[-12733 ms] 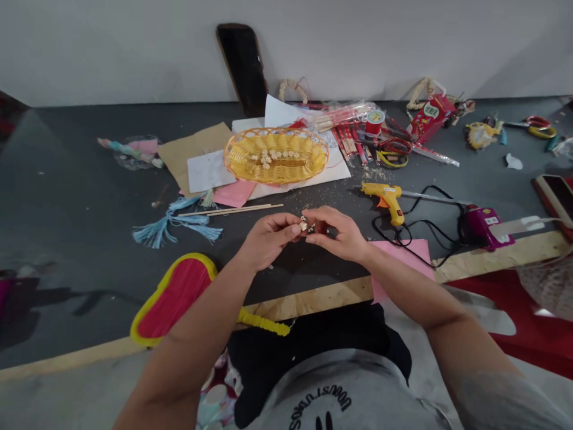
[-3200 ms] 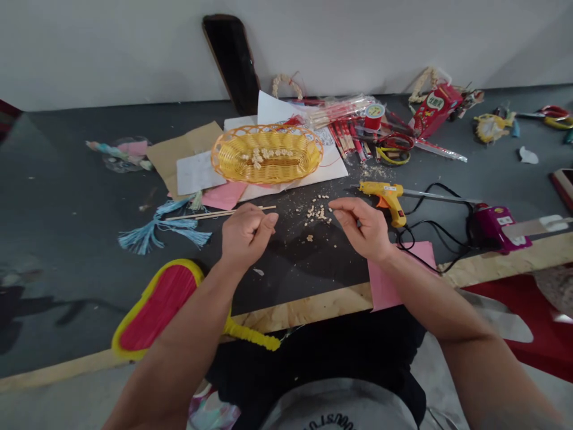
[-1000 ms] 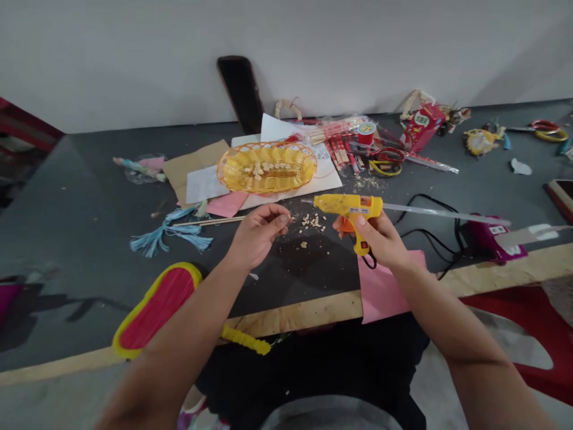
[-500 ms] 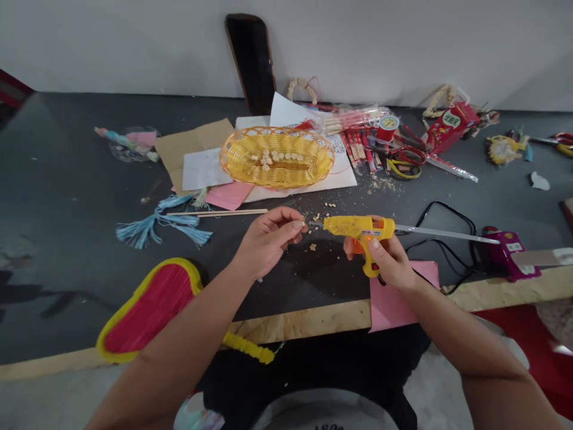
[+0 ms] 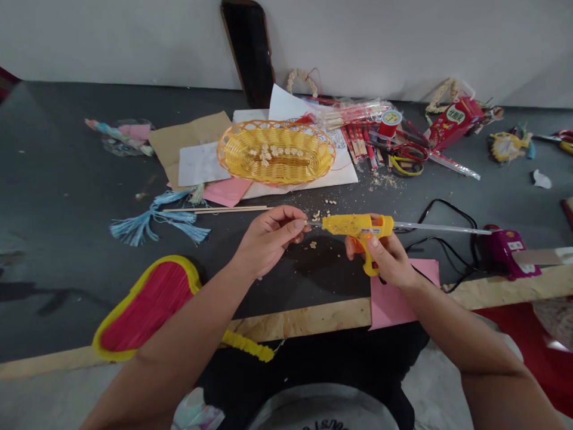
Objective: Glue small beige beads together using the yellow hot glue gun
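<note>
My right hand point(image 5: 388, 258) grips a yellow hot glue gun point(image 5: 357, 225) by its handle, and a long clear glue stick point(image 5: 441, 227) sticks out of its back. The gun's nozzle points left and meets the fingertips of my left hand point(image 5: 275, 239). Thumb and forefinger of that hand pinch a tiny pale piece point(image 5: 307, 223), mostly hidden by the fingers. On the dark table just beyond lie small pale wooden bits point(image 5: 330, 202) and crumbs. Farther back, a yellow woven basket point(image 5: 277, 176) holds several little pale flower-like clusters point(image 5: 265, 156).
Left of my arm lies a red fan-shaped piece with yellow edging point(image 5: 147, 307). Blue tassels point(image 5: 143, 224) and thin sticks point(image 5: 224, 209) are behind it. A phone point(image 5: 248, 51) leans on the wall. Scissors point(image 5: 412, 153), a purple box point(image 5: 510, 251) and a black cord point(image 5: 452, 206) are to the right.
The glue gun's nozzle has come right up to the pinched piece at my left fingertips. The view has tilted slightly, otherwise the table's things stay put.
</note>
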### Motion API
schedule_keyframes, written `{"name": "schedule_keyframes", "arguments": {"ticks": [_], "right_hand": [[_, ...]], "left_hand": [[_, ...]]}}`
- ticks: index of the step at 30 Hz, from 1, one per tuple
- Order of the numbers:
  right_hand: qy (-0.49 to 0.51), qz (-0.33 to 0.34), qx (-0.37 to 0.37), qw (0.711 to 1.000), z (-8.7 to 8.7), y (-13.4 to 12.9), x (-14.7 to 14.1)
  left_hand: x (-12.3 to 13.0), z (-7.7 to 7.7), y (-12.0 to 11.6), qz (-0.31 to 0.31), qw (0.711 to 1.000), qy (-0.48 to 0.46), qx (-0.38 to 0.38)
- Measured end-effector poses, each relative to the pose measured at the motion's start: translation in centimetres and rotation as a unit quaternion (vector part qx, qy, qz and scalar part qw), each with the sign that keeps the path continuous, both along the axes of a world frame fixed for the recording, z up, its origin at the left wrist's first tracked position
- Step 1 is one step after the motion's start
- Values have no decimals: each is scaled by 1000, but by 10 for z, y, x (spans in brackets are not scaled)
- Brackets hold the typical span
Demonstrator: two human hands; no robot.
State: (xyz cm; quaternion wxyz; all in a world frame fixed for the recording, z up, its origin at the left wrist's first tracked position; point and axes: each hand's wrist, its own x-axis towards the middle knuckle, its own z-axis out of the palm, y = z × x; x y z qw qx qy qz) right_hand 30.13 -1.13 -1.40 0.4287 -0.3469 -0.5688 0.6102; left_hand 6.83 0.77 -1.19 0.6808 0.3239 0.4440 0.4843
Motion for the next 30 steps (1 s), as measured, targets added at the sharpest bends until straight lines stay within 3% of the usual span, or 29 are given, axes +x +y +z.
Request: {"name": "schedule_keyframes", "arguments": {"ticks": [8,30], "right_hand": [[-18,3,28,999,0,0,1],[2,-3,8,1000,-2,-2,0]], "left_hand": [[0,0,0,-4,1000,-2,-5],[1,1,-1,-8,1000,-2,0]]}}
